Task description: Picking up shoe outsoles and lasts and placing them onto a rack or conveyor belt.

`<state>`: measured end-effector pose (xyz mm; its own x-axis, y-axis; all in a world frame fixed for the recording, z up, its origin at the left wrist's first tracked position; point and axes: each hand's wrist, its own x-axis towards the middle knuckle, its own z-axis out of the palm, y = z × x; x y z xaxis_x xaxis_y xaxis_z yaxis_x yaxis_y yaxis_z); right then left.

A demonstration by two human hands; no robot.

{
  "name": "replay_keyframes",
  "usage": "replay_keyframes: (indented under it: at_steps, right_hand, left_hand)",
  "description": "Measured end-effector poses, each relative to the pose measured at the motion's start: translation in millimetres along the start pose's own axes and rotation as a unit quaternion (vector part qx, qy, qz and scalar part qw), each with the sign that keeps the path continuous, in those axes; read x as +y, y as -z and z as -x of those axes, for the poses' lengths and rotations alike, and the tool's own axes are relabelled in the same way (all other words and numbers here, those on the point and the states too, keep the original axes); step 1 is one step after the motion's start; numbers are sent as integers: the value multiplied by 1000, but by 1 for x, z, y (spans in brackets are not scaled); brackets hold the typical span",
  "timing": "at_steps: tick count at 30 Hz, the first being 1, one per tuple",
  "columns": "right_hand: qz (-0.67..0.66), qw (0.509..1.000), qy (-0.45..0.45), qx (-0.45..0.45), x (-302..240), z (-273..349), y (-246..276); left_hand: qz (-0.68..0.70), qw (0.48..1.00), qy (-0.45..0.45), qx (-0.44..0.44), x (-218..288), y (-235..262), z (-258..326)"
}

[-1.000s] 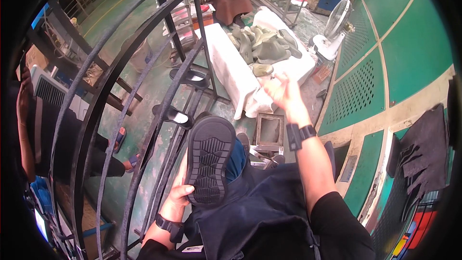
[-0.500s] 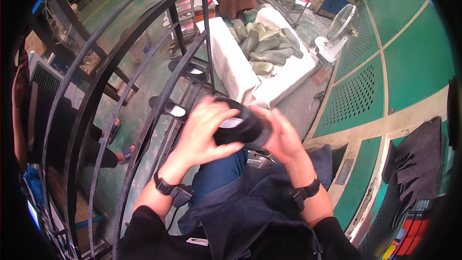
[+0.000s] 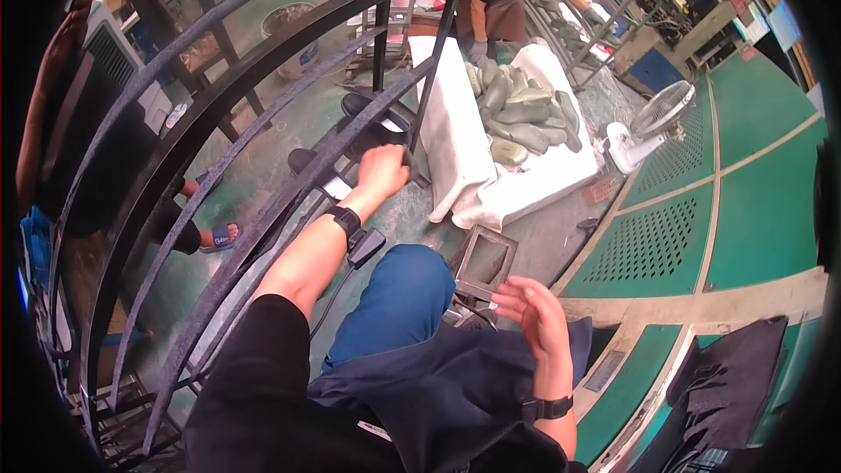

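My left hand (image 3: 383, 172) reaches into the black metal rack (image 3: 289, 70) on the left, its fingers closed round a black shoe (image 3: 371, 137) that is partly hidden behind the hand and a rack bar. On the rack, one black shoe with a pale insole (image 3: 391, 120) sits just beyond it. Another black shoe (image 3: 304, 161) lies nearer, to the left of my hand. My right hand (image 3: 536, 314) is raised above my lap at the right, holding nothing, its fingers loosely bent and apart.
Ahead stands a white-covered bin (image 3: 451, 144) heaped with olive-grey shoe-last shapes (image 3: 526, 114). A co-worker (image 3: 499, 0) in gloves leans behind it. A white fan (image 3: 653, 118) stands before green panels (image 3: 657, 193). A square metal frame (image 3: 486, 260) is beyond my knee. Another person's sandalled foot (image 3: 219, 236) shows left.
The black shoe has gone from between both hands to the rack, in my left hand. My right hand has let go and moved down. The view has shifted, and the co-worker now leans over.
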<state>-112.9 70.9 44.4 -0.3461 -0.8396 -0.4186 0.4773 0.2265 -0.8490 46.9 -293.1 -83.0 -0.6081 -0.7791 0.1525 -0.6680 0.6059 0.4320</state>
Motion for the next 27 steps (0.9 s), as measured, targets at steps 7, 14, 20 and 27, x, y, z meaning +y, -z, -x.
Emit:
replay_keyframes:
  at_steps: [7,14,20,27]
  right_hand:
    - [-1,1000,-18,18,3,-1,-2]
    - [103,993,41,-32,-56,-4,-5]
    - [287,957,45,-13,-120,30,19]
    - [276,956,20,95,-135,105,66]
  left_hand:
    - [108,990,-7,-85,-12,-20,57]
    - [229,964,-72,-112,31,29,92]
    - [170,969,-179,6,53,106,63]
    - [53,950,-255,175,66,186,31]
